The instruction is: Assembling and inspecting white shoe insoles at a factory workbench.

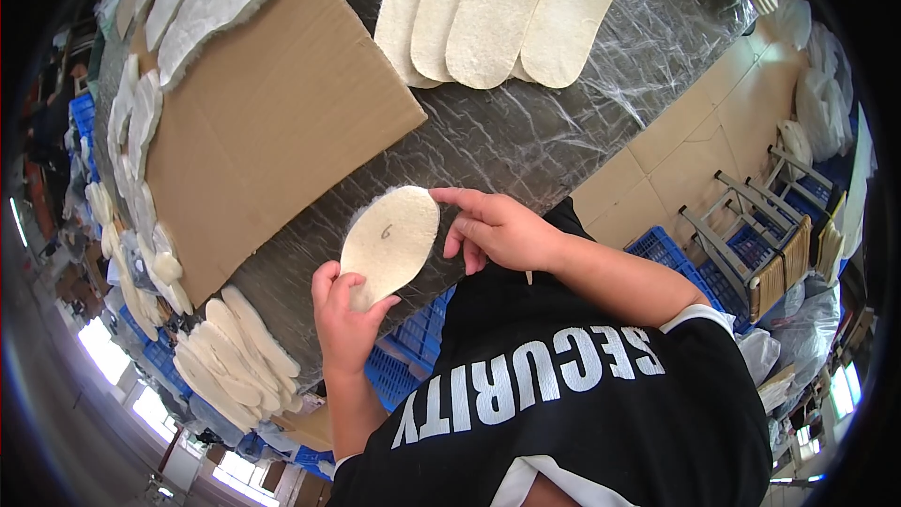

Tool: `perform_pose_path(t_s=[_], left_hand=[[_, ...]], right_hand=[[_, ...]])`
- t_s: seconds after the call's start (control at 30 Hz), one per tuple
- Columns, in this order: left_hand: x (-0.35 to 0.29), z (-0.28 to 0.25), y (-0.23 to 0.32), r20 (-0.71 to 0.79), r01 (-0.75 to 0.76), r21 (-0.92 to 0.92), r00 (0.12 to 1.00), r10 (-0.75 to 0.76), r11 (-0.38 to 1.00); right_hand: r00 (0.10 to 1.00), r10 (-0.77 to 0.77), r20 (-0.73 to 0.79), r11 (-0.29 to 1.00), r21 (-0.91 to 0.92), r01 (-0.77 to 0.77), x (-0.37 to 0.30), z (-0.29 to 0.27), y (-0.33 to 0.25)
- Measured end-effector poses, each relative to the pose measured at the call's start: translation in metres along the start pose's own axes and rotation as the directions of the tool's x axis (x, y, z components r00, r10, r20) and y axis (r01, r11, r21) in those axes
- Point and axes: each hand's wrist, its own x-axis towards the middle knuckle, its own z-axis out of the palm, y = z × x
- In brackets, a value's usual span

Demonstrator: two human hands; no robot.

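Note:
A cream, oval-looking fleecy insole (392, 242) is in front of me, tilted above the table, with a small handwritten mark in its middle and fluffy pile showing along its upper left edge. My left hand (347, 319) pinches its lower end between thumb and fingers. At the insole's upper right edge, the outstretched index finger of my right hand (502, 230) touches the rim. The other right fingers hang apart below and grip nothing visible. Beyond my hands, several more cream insoles (507, 14) lie fanned out, overlapping, at the table's far side.
A brown cardboard sheet (272, 122) lies left on the table (497, 136), which has a crinkled plastic cover. Piled insoles (235, 361) sit at the left edge, white fleecy pieces (221, 0) at far left. Blue crates (413, 347) stand below; a metal-legged stool (779, 263) is right.

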Motion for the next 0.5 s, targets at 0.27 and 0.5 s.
perform_pose_path(t_s=[0.27, 0.5], left_hand=[[0.003, 0.003, -0.003, 0.01, 0.012, -0.021, 1.0, -0.012, 1.0], [-0.002, 0.003, -0.004, 0.026, 0.023, -0.024, 0.999, -0.022, 0.999]], right_hand=[[1.0, 0.015, -0.022, 1.0, -0.003, -0.015, 0.0, 0.001, 0.002], [0.98, -0.092, -0.177, 0.942, -0.335, 0.028, -0.011, 0.015, -0.012]])
